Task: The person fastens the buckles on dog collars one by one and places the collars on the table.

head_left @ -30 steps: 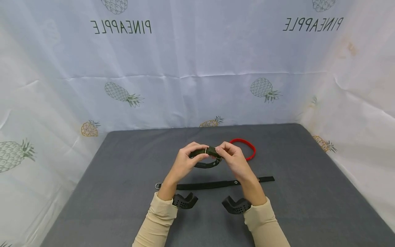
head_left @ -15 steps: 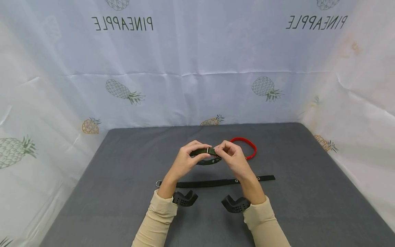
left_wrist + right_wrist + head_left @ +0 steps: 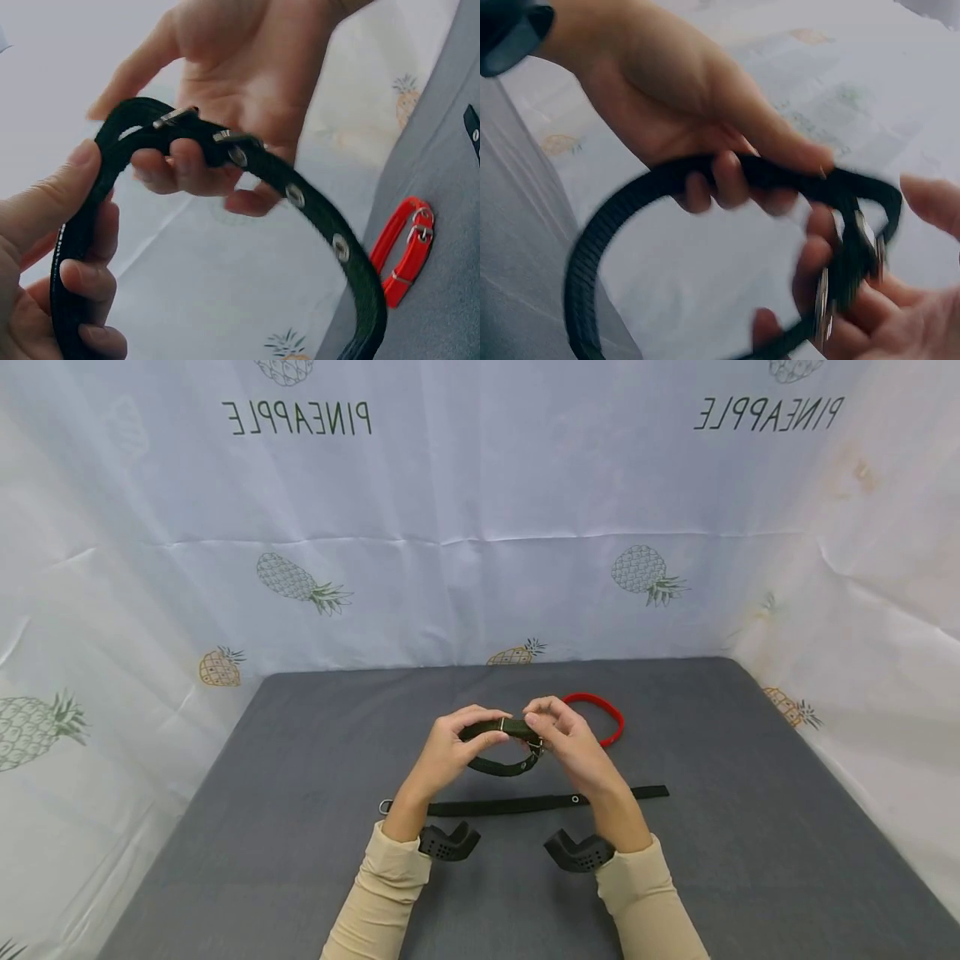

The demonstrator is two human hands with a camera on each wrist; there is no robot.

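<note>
A dark green collar [image 3: 501, 768] with metal eyelets is looped and held up over the table. My left hand [image 3: 444, 752] pinches its strap between thumb and fingers. My right hand [image 3: 576, 747] has its fingers curled round the strap beside the metal buckle [image 3: 240, 139]. In the right wrist view the right thumb [image 3: 934, 201] stands apart from the strap. A small strap bend rises next to the buckle, between the two hands. Part of the loop is hidden behind the fingers.
A red collar [image 3: 619, 720], buckled into a ring, lies on the grey table [image 3: 315, 793] behind the right hand. Nearer, a black strap [image 3: 495, 807] with eyelets and a ring at its left end lies straight under the forearms. Pineapple-print cloth [image 3: 450, 602] hangs around the table.
My right hand has shifted slightly right and its thumb has lifted, showing more of the strap and buckle. The collar's lower loop hangs a little lower. The left hand stays nearly still.
</note>
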